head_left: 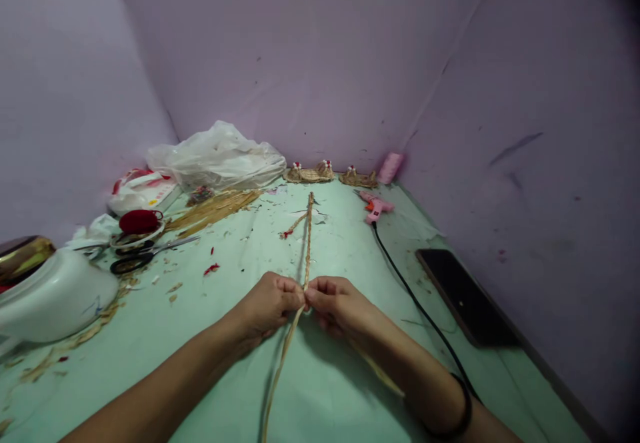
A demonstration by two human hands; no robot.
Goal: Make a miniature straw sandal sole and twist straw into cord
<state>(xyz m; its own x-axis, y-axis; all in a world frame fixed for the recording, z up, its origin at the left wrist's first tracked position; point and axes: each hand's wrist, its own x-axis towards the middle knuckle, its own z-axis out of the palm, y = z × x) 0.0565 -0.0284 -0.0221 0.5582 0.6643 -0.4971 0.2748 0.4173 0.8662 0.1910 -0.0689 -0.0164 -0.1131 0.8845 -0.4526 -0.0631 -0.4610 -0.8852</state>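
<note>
A thin braid of straw-coloured fibre (pixel 309 236) runs away from me along the pale green tabletop. My left hand (pixel 274 303) and my right hand (pixel 333 303) meet at its near end, both pinching the fibre strands with fingertips close together. One loose strand (pixel 280 360) hangs from between the hands toward the front edge. Another strand (pixel 383 376) passes beneath my right forearm. Beside the braid's far part, a short braided piece with a red tip (pixel 293 228) slants off to the left.
At left lie black-handled scissors (pixel 133 263), a white bowl (pixel 60 296), a red spool (pixel 140 221) and dry fibre strips (pixel 220 208). A clear plastic bag (pixel 220 156) and small woven slippers (pixel 310 174) line the back. A pink glue gun (pixel 375 206), its cord and a phone (pixel 465 296) are at right.
</note>
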